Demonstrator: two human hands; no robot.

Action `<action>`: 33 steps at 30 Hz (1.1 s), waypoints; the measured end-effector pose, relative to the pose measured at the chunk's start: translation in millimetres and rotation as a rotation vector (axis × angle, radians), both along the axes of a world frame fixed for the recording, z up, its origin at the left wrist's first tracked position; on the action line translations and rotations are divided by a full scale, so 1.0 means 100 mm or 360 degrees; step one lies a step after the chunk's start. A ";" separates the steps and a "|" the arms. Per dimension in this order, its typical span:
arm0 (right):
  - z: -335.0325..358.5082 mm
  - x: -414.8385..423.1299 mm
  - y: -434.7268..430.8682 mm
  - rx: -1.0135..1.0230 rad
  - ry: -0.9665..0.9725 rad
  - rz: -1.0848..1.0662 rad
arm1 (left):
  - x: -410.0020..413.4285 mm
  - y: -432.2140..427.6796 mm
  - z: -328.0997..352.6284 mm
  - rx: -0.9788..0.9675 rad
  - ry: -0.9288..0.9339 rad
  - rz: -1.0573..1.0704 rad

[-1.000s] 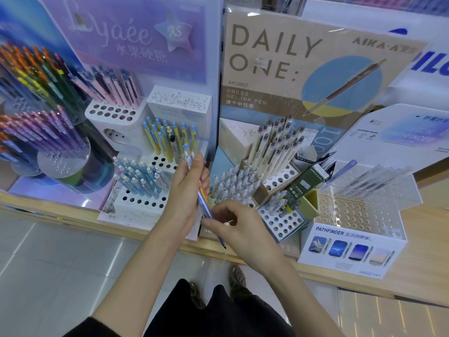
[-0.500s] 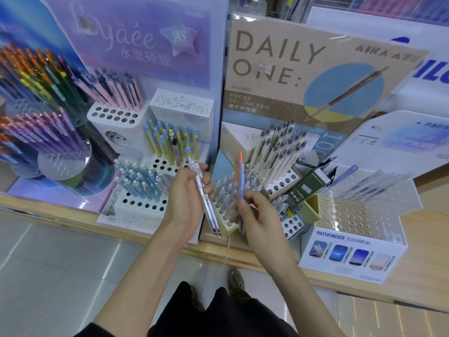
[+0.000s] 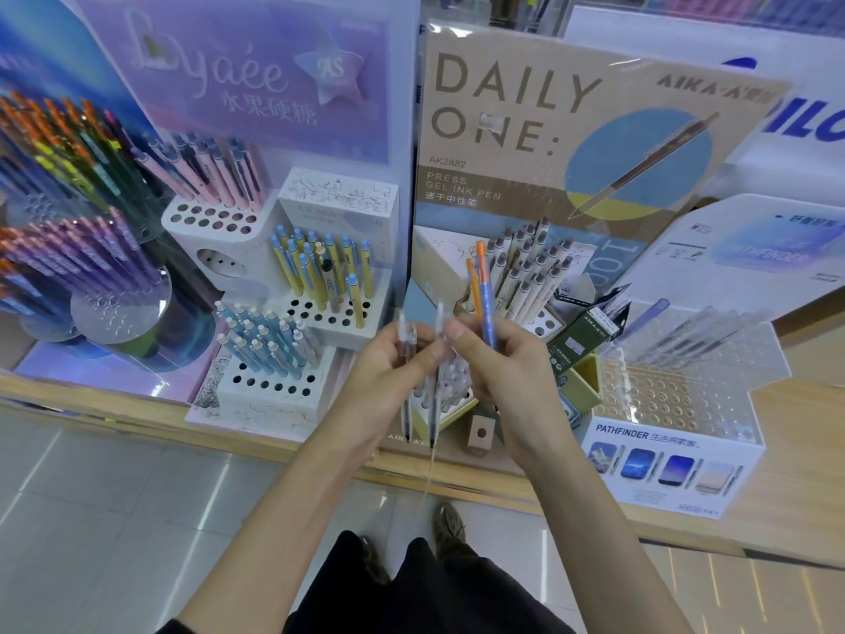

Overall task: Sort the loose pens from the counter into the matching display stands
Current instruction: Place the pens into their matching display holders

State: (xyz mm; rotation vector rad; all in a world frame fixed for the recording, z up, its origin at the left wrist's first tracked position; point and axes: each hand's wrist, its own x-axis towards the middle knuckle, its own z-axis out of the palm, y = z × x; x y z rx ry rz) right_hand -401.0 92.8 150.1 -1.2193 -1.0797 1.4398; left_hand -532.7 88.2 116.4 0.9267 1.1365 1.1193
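— Where are the pens?
— In both hands, held close together over the table edge. The left hand grips two clear pens, tips down.
— And the right?
— The right hand pinches two orange-topped pens upright (one barrel is blue). Its fingertips meet the top of one clear pen.
— Which stand is nearest?
— The Daily One stand, just behind the hands.

Clear plastic pens, matt wooden counter, glossy clear acrylic stand.
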 end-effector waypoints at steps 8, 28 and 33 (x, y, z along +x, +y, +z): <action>-0.06 0.21 -0.06 0.0098 -0.0291 -0.0141 | 0.07 -0.03 -0.07 0.0022 0.0173 -0.0022; -0.72 0.58 -0.02 0.0445 -0.1132 -0.0148 | 0.07 -0.17 -0.25 0.0241 0.0079 0.0633; -0.77 0.54 -0.02 0.0355 -0.1115 0.0008 | 0.06 -0.20 -0.24 0.0250 0.0095 0.0650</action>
